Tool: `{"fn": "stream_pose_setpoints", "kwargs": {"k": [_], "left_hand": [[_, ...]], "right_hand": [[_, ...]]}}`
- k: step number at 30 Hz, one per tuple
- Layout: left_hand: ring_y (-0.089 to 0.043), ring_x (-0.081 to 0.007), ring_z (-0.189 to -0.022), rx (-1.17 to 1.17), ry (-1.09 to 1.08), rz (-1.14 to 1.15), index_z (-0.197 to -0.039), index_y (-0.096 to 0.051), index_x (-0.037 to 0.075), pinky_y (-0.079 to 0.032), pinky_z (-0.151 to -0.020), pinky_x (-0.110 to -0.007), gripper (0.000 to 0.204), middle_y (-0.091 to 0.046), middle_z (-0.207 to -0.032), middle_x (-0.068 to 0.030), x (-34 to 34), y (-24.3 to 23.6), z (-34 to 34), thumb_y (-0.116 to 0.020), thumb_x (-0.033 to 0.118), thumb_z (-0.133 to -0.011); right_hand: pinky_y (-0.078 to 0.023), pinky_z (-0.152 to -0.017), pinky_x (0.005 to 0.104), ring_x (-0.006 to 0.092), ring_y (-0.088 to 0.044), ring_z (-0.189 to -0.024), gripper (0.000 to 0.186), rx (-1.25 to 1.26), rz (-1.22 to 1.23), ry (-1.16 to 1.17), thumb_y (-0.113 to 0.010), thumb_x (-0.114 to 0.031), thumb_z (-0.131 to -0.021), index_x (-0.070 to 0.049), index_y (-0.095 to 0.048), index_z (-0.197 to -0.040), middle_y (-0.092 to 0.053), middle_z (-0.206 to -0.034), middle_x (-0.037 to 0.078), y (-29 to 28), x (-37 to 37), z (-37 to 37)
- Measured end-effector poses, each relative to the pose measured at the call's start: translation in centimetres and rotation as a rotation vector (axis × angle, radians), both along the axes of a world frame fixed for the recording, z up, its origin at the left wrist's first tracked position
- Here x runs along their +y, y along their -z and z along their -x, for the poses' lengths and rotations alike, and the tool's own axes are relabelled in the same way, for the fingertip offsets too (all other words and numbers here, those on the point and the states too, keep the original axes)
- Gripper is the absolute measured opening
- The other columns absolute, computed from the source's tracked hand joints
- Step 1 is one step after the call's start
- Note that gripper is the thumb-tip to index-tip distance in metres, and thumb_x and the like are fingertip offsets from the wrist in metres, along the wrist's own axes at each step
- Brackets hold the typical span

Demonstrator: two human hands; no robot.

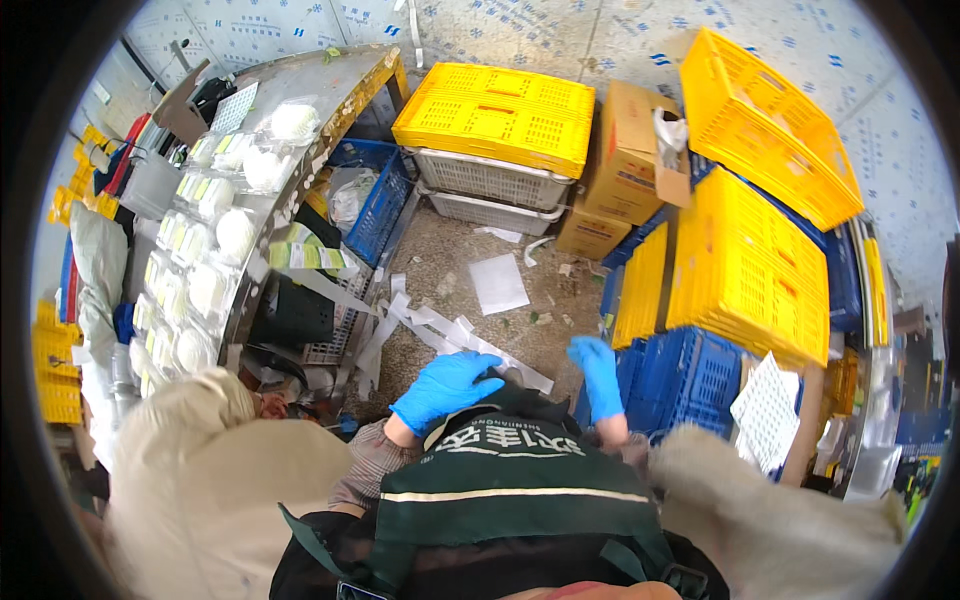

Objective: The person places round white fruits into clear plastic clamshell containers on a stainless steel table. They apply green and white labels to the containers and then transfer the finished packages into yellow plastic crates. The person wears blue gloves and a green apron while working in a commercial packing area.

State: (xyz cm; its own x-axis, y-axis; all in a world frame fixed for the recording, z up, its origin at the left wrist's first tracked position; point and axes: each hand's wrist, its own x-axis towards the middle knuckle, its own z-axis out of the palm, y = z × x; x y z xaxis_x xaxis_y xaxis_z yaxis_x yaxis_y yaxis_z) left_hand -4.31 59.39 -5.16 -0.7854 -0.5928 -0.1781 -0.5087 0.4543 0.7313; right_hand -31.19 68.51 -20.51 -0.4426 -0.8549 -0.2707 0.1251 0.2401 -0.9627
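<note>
In front of my dark green apron (520, 490), my left hand (447, 392) in a blue glove is held with fingers stretched toward the right. It holds nothing that I can see and is nearest to the apron's top edge. My right hand (598, 375), also blue-gloved, hangs to the right of the apron beside a blue crate (665, 385). Its fingers are extended and slightly bent, with nothing visible in them. Plaid cuffs show at my wrists. Loose beige fabric (220, 470) bulges at the lower left and at the lower right.
Clear packs with white round contents (236, 236) cover a worktable (330, 85) on the left. Yellow folded crates (495, 115) top grey ones ahead. Cardboard boxes (625, 150) and stacked yellow crates (750, 265) stand right. Paper strips and a white sheet (498, 284) litter the floor.
</note>
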Motion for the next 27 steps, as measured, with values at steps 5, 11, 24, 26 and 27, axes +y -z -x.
{"fn": "stream_pose_setpoints", "kwargs": {"k": [5,11,24,26,27], "left_hand": [[-0.061,-0.0311,-0.09,-0.083,-0.137,-0.053,-0.115,-0.057,0.011,-0.049,-0.078,-0.038,0.036,-0.063,-0.1,-0.0145,-15.2,3.3,-1.5,-0.057,0.033,-0.086],[-0.061,-0.0327,-0.089,-0.079,-0.146,-0.152,-0.112,-0.058,0.009,-0.049,-0.077,-0.039,0.038,-0.064,-0.097,-0.0158,-39.2,9.2,1.8,-0.057,0.036,-0.086],[-0.052,-0.0367,-0.106,0.062,0.059,0.433,-0.119,-0.052,0.008,-0.038,-0.092,-0.047,0.041,-0.056,-0.112,-0.0195,-71.8,19.2,20.2,-0.054,0.034,-0.088],[-0.048,-0.0379,-0.11,-0.034,0.018,0.366,-0.124,-0.048,0.008,-0.032,-0.096,-0.05,0.046,-0.053,-0.117,-0.0201,-73.4,21.7,21.6,-0.05,0.038,-0.089],[-0.046,-0.0386,-0.112,-0.078,-0.004,0.333,-0.126,-0.046,0.008,-0.03,-0.098,-0.051,0.049,-0.051,-0.119,-0.0204,-74.3,22.3,22.1,-0.048,0.04,-0.089]], "right_hand": [[-0.048,-0.072,0.0281,0.0166,-0.062,-0.077,0.021,0.002,0.032,-0.24,-0.055,-0.011,-0.085,0.001,-0.062,-0.101,-0.065,-0.087,0.008,-3.7,-24.3,3.1],[-0.048,-0.08,0.0337,0.0253,-0.062,-0.087,0.025,0.594,0.082,-0.366,-0.058,-0.018,-0.081,-0.004,-0.062,-0.102,-0.065,-0.095,0.012,3.2,-57.2,6.6],[-0.041,-0.081,0.044,0.033,-0.055,-0.094,0.037,1.309,-0.057,-0.662,-0.061,-0.026,-0.074,-0.01,-0.057,-0.106,-0.059,-0.098,0.015,2.7,-81.6,12.5],[-0.041,-0.079,0.0441,0.0331,-0.054,-0.093,0.033,1.457,0.186,-0.529,-0.062,-0.024,-0.073,-0.01,-0.057,-0.103,-0.058,-0.095,0.014,-1.5,-83.9,14.4],[-0.042,-0.077,0.0438,0.0331,-0.054,-0.093,0.03,1.578,0.345,-0.409,-0.063,-0.021,-0.074,-0.009,-0.056,-0.101,-0.058,-0.094,0.014,-5.0,-85.5,15.4]]}}
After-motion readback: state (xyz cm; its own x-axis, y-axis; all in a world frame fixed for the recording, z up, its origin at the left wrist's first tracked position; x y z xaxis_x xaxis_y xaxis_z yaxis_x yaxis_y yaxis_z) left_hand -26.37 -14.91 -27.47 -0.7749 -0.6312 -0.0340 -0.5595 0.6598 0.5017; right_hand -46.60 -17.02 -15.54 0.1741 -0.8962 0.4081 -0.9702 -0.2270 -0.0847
